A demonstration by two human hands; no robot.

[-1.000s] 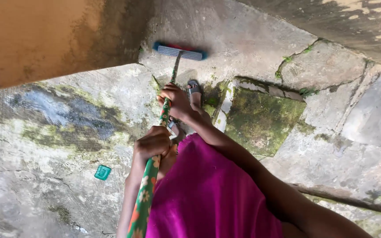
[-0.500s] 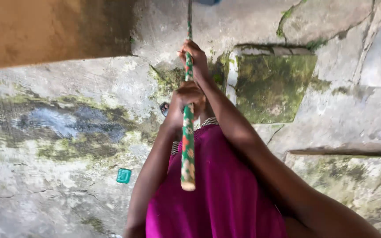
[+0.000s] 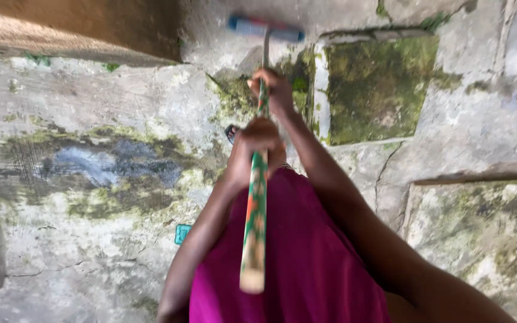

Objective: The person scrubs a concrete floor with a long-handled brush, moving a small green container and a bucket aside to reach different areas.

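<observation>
Brush on mossy paving

Brush head (image 3: 265, 28) sits at the far edge of the stone floor (image 3: 91, 96), out ahead of me. I see my right hand (image 3: 274, 90) wrapped shut around the patterned handle (image 3: 255, 221) further down the pole, and my left hand (image 3: 252, 149) clenched around it nearer my body. I judge this a scrubbing stroke at full reach. Any following stroke would call for firm downward pressure across the green moss patch (image 3: 378, 90).
</observation>
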